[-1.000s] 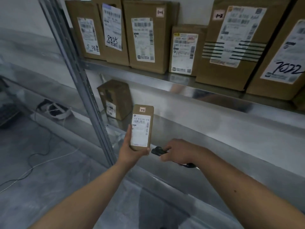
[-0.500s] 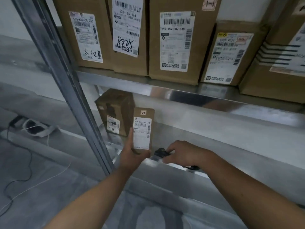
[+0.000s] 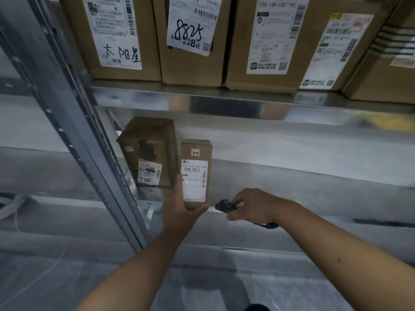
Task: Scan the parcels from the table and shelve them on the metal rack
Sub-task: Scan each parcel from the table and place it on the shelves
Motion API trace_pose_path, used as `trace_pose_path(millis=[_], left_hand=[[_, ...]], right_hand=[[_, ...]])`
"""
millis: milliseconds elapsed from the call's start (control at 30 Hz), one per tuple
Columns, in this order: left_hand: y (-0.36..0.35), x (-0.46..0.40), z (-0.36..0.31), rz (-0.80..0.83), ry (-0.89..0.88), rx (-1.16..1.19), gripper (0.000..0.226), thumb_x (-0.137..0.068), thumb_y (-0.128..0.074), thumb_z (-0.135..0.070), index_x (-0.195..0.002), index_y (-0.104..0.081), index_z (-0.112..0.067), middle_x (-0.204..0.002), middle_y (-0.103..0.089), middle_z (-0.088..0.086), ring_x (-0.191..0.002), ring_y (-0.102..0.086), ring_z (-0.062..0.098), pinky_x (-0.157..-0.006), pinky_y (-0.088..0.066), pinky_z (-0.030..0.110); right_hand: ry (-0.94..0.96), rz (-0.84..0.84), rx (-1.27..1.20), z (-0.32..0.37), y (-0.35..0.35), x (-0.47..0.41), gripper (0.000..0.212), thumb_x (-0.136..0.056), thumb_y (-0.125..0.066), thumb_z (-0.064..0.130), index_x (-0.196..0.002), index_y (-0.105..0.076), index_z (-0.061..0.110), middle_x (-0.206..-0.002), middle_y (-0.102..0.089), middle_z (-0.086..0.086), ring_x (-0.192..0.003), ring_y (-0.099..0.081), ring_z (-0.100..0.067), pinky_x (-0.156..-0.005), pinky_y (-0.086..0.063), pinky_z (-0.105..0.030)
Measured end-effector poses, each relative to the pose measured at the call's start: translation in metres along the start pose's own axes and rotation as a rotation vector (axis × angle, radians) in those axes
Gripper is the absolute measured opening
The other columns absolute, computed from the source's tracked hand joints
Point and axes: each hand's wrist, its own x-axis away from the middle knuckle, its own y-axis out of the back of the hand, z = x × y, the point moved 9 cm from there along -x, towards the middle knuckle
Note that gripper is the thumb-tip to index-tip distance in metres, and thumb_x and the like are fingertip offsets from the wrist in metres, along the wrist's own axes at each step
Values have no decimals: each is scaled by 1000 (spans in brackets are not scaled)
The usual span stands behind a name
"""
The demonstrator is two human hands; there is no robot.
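Note:
My left hand (image 3: 179, 212) grips a small upright cardboard parcel (image 3: 195, 173) with a white shipping label and a "2-2" sticker. The parcel stands at the front of the metal rack's lower shelf (image 3: 292, 182), just right of a darker brown box (image 3: 149, 151) marked "7186". My right hand (image 3: 253, 205) holds a black handheld scanner (image 3: 224, 206), its head pointing left toward the parcel's bottom corner. Whether the parcel rests on the shelf or hangs just above it I cannot tell.
The upper shelf (image 3: 224, 97) carries a row of several labelled cardboard boxes, one marked "8825" (image 3: 190, 39). A grey slotted rack upright (image 3: 74, 122) runs diagonally at the left. White cables (image 3: 9, 207) lie on the grey floor beyond it. To the right of the parcel the lower shelf is bare metal.
My left hand has carried the parcel forward and down into the lower shelf, beside the dark box. The view has come closer to the rack. My right hand keeps the scanner beside it.

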Motion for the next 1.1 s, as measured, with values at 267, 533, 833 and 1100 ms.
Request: trace_pose_path(millis=[267, 533, 833, 1100], left_hand=[[-7, -13, 5, -141, 40, -179, 123, -75, -90, -47, -164, -7, -28, -159, -43, 8, -143, -41, 35, -115, -28, 60], [-20, -45, 6, -268, 182, -178, 125, -78, -87, -40, -162, 6, -35, -168, -22, 13, -148, -30, 42, -119, -26, 62], [-43, -54, -5, -409, 394, -45, 145, -58, -91, -65, -164, 3, -31, -162, -26, 15, -144, -34, 43, -116, -29, 63], [-35, -59, -6, -589, 554, 41, 116, -63, -93, -42, -154, -23, -24, -148, -42, 12, -137, -41, 36, -112, -36, 56]], right_hand=[[-7, -16, -16, 0, -14, -7, 58, -90, -74, 59, -139, -67, 30, -134, -59, 4, -115, -59, -17, -96, -50, -33], [54, -12, 9, 5, -13, -25, 54, -91, -75, 55, -136, -72, 25, -135, -64, -1, -121, -61, -20, -103, -50, -36], [85, 11, 49, -9, 1, -41, 60, -93, -74, 56, -143, -66, 26, -144, -58, 2, -126, -56, -18, -98, -44, -31], [113, 34, 110, -24, 20, -52, 58, -92, -74, 55, -140, -68, 22, -141, -62, -3, -124, -60, -21, -106, -50, -37]])
